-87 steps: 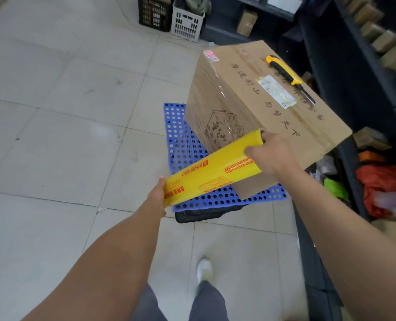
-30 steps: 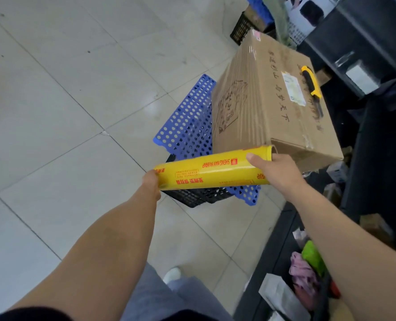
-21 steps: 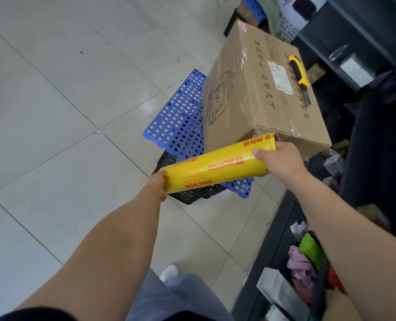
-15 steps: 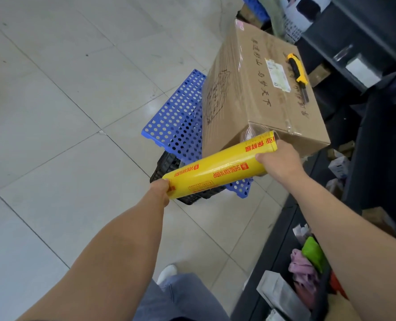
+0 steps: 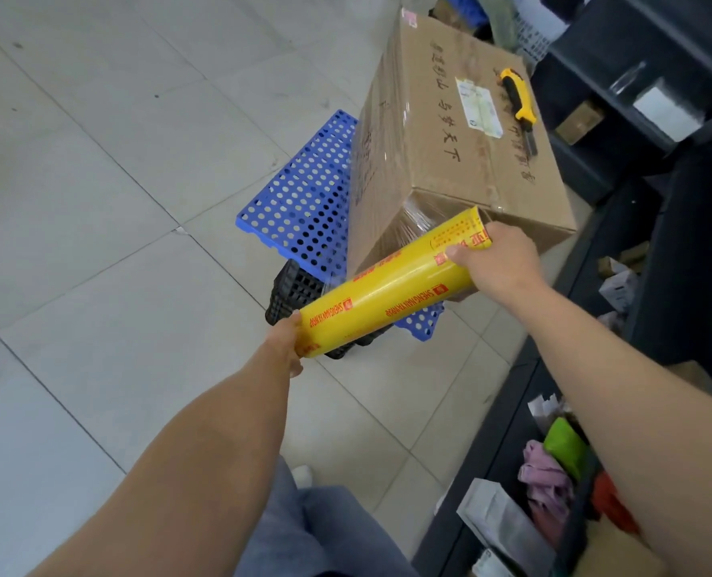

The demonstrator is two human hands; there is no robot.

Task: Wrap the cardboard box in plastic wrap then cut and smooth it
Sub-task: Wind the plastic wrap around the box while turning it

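Right hand point(image 5: 498, 264) grips the upper end and left hand point(image 5: 287, 341) cups the lower end of the tilted yellow roll point(image 5: 392, 283), held against the near corner of the box point(image 5: 446, 160), which rests on a blue pallet point(image 5: 304, 202), knife point(image 5: 520, 106) on top.

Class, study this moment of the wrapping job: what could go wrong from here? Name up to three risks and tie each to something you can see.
1. The knife lies loose on top of the box; film passing over the top could trap it or knock it off.
2. The box overhangs the blue pallet, so pulling the film might tip or shift it.
3. The left hand and right hand grip only the ends of the roll; it could slip.
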